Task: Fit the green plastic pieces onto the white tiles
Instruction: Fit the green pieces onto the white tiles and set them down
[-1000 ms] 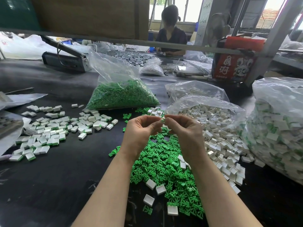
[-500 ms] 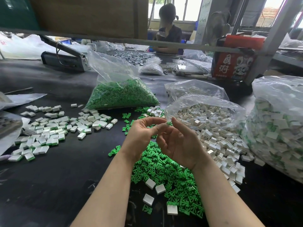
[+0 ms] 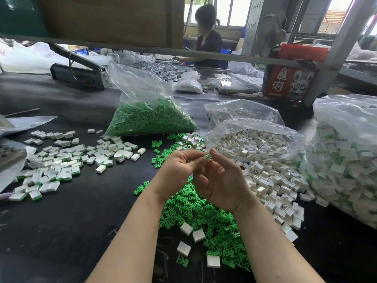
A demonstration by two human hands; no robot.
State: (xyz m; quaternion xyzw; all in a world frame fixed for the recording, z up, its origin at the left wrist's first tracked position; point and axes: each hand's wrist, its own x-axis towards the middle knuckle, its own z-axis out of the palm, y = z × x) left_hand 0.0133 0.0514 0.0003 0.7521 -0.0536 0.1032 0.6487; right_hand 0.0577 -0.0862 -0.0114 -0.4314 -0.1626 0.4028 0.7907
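My left hand (image 3: 179, 168) is raised above the loose heap of green plastic pieces (image 3: 206, 219) and pinches one green piece (image 3: 208, 156) at its fingertips. My right hand (image 3: 223, 180) is close beside it, palm turned toward me, fingers loosely curled. One raised fingertip of the right hand touches the green piece. I see no tile in either hand. A few single white tiles (image 3: 199, 235) lie on the green heap. More white tiles (image 3: 271, 186) spill from an open bag on the right.
Fitted tiles (image 3: 61, 162) lie scattered on the left of the black table (image 3: 67, 231). A bag of green pieces (image 3: 151, 119) stands behind the hands. A large bag of finished tiles (image 3: 346, 160) fills the right edge. Another person works at the far table.
One second ago both hands pinched together at a tile. The right hand then opened and turned palm up, and no tile shows between them now. The left hand now pinches a green piece.
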